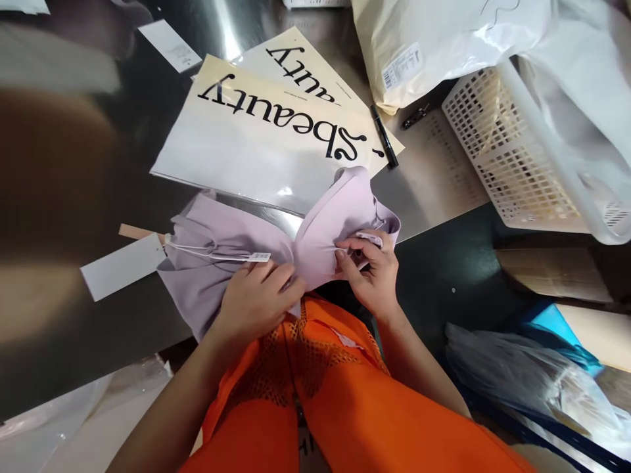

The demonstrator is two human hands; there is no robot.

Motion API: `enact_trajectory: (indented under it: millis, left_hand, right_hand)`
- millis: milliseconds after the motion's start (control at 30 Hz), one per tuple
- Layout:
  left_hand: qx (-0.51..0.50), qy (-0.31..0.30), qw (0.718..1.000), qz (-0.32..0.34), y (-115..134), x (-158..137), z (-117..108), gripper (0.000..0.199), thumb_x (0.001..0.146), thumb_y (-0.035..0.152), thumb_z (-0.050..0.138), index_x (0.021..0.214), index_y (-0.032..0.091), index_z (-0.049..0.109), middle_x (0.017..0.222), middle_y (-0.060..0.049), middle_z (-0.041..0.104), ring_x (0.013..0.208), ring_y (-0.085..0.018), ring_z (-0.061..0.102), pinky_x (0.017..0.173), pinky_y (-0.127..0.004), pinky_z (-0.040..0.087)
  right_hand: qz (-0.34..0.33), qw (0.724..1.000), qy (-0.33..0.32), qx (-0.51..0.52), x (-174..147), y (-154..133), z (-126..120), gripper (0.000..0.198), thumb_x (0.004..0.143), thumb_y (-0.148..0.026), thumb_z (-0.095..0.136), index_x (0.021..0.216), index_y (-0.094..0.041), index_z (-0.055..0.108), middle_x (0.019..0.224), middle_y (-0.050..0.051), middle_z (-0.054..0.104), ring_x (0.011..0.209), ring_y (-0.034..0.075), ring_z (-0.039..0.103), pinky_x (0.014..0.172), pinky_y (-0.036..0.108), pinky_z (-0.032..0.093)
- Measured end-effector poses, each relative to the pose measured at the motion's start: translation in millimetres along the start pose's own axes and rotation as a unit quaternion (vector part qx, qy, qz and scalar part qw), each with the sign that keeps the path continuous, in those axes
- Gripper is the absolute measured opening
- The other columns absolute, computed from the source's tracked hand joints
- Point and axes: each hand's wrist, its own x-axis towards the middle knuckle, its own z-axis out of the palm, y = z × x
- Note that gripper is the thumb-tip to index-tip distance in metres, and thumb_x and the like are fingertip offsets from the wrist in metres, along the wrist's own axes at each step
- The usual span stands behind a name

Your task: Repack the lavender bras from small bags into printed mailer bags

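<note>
A lilac bra (246, 230) lies across the front edge of the metal table, against my body. My left hand (261, 292) is closed on its left part, fingers curled into the fabric. At the right cup, my right hand (369, 269) pinches the lilac fabric between thumb and forefinger, and a small piece of band shows above the fingers. A white string with a small printed label (259, 257) lies over the bra by my left fingers. From its left end a blank white hang tag (121, 268) sticks out over the table.
Printed clear-fronted packaging bags (266, 138) lie beyond the bra, with a black pen (384, 136) on them. A white tag (170, 46) lies at the back left. To the right stand a white plastic basket (517, 151) and a large white bag (444, 46). Plastic wrap (532, 381) is lower right.
</note>
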Motion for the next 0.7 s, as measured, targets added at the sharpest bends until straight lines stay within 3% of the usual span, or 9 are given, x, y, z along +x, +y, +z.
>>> enact_trajectory:
  millis: [133, 533, 700]
  left_hand:
    - [0.007, -0.053, 0.998, -0.036, 3.7, 2.3, 1.9, 0.052, 0.082, 0.014, 0.055, 0.127, 0.038, 0.057, 0.085, -0.002, 0.065, 0.074, -0.021, 0.052, 0.067, -0.036, 0.038]
    - [0.012, -0.065, 0.997, -0.05, 1.9, 3.5, 3.9, 0.058, 0.072, 0.013, 0.061, 0.123, 0.041, 0.063, 0.087, -0.004, 0.065, 0.075, -0.023, 0.051, 0.067, -0.036, 0.04]
    - [-0.03, -0.025, 0.998, -0.043, -2.1, -3.5, -0.6, 0.046, 0.076, 0.019, 0.061, 0.118, 0.034, 0.068, 0.086, -0.006, 0.064, 0.075, -0.023, 0.051, 0.067, -0.037, 0.042]
  right_hand:
    - [0.004, 1.0, -0.006, -0.005, -0.4, -0.2, -0.3, 0.013, 0.087, -0.032, 0.065, 0.097, -0.026, 0.072, 0.101, 0.007, 0.061, 0.1, 0.023, 0.059, 0.088, 0.042, 0.051]
    - [0.01, 1.0, -0.02, -0.005, 0.2, 0.3, -2.2, 0.017, 0.087, -0.033, 0.066, 0.101, -0.026, 0.073, 0.105, 0.007, 0.06, 0.102, 0.023, 0.059, 0.089, 0.042, 0.051]
    - [0.077, 0.993, 0.004, 0.085, -1.8, 5.7, -15.8, 0.034, 0.088, -0.032, 0.066, 0.122, -0.029, 0.065, 0.112, 0.006, 0.063, 0.101, 0.022, 0.062, 0.084, 0.041, 0.056]
